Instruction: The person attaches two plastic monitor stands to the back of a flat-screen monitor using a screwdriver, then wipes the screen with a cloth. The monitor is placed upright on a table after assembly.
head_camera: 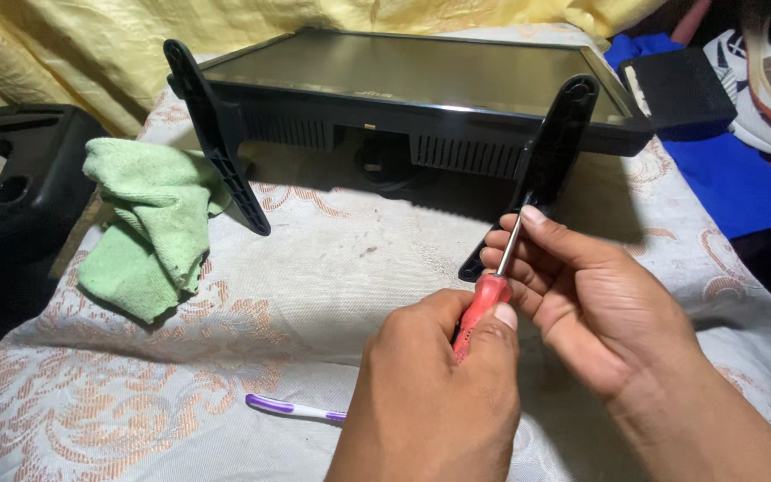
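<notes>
My left hand point(435, 393) grips the red handle of a screwdriver point(485, 299), low and centre in the head view. The fingers of my right hand point(595, 299) pinch its thin metal shaft near the tip. Just behind the tip rises the right black stand leg point(551, 152) of a flat television point(421, 76) that lies screen down on a patterned cloth point(296, 286). A second black stand leg point(211, 129) sticks out at the left.
A crumpled green rag point(149, 223) lies at the left. A purple and white toothbrush point(292, 408) rests near my left wrist. A black plastic part point(20, 187) sits at the far left, a blue cloth point(733, 183) at the right.
</notes>
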